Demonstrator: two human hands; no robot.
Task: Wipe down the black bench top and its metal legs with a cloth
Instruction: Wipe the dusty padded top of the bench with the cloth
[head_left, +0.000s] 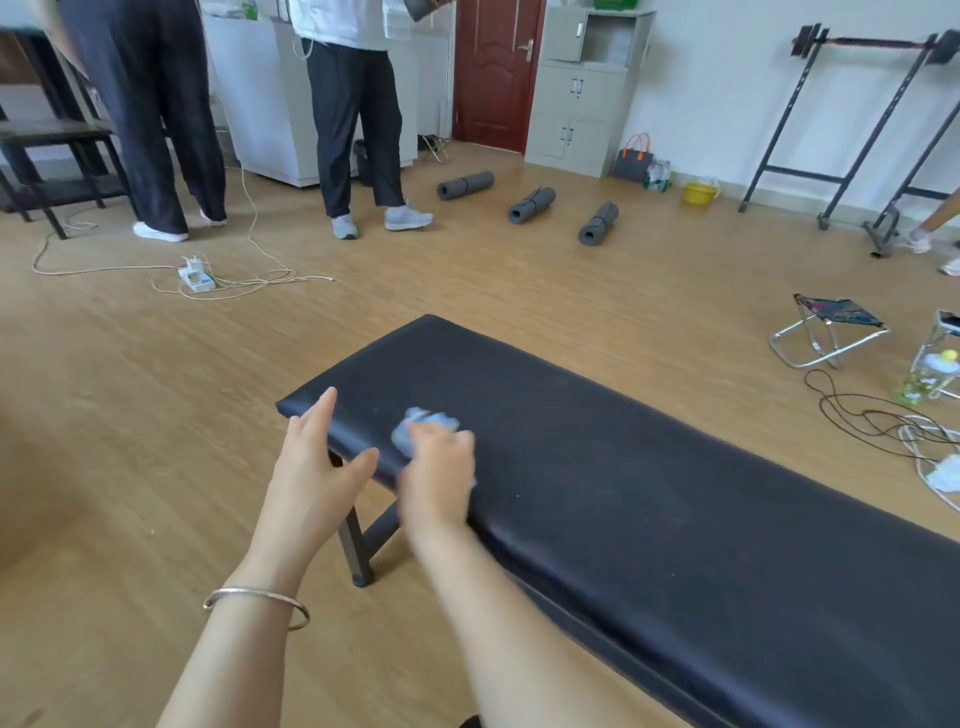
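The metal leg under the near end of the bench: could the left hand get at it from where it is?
Probably yes. The left hand is open, empty, beside the bench edge above the leg, with nothing between.

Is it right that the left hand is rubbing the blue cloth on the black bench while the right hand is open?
Not quite: the hands are swapped. In the head view the right hand presses the blue cloth onto the black bench top, and the left hand, the one with the bracelet, is open beside it.

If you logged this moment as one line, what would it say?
step: wiping bench top | right hand: holds blue cloth near end | left hand: open at edge | legs: unwiped
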